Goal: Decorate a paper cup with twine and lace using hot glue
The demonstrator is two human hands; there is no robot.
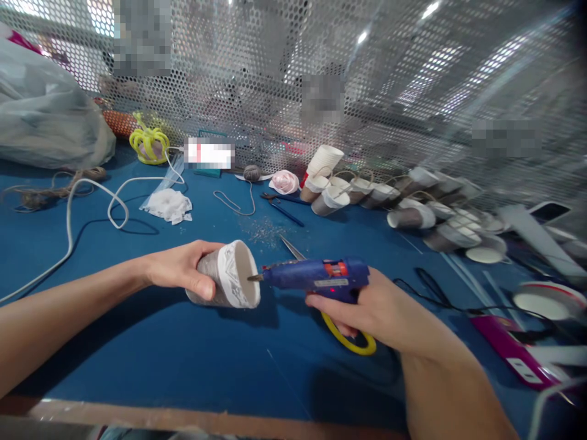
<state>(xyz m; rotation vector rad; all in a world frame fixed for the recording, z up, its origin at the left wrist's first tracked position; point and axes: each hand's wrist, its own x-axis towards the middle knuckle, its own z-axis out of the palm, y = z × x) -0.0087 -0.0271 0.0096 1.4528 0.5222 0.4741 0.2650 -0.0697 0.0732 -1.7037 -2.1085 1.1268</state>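
My left hand (183, 269) is wrapped round a paper cup (208, 269), which is covered in grey-brown twine and has white lace around its rim. The cup lies tilted on its side, its open mouth turned to the right. In my right hand (353, 305) is a blue hot glue gun (312, 275) with a small red light showing. The gun's metal nozzle points left and sits at the cup's mouth; whether it touches the inner wall I cannot tell. Beneath the gun lie scissors (351, 339) with yellow handles, their blades partly hidden.
Several twine-wrapped cups (331, 200) stand or lie at the back right. Pliers (287, 211), a pink ribbon roll (284, 182), white lace (169, 206) and a yellow pumpkin-shaped item (149, 145) lie farther back. A white cable (70, 226) crosses the left; a purple power strip (513, 351) sits right.
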